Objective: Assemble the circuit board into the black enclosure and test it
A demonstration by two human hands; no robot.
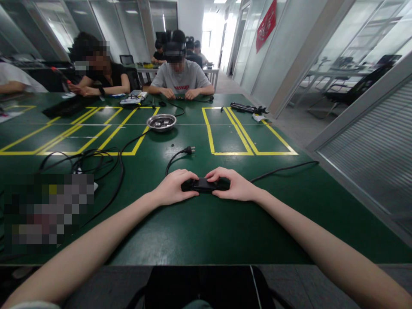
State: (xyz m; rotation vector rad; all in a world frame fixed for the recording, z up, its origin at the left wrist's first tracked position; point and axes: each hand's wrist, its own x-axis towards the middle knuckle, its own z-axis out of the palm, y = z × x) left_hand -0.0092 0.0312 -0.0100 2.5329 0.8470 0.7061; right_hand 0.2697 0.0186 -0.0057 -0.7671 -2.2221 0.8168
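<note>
Both of my hands are closed on a black power adapter (pixel 205 184), which lies low over the green table (pixel 193 231). My left hand (pixel 176 186) grips its left end between thumb and fingers. At the right end, my right hand (pixel 233 184) pinches it in the same way. A black cord with a plug (pixel 189 150) curves out from behind my left hand, the prongs pointing right. Another thin black cable (pixel 283 171) runs from my right hand toward the table's right edge. My fingers and palms cover both ends of the adapter.
A metal bowl (pixel 161 122) with small metal parts stands ahead. Tangled black cables (pixel 93 161) lie at left beside a blurred-out object (pixel 48 210). Yellow tape (pixel 231 153) marks the table. A folded black tripod-like item (pixel 247 108) lies far right. Two people sit across.
</note>
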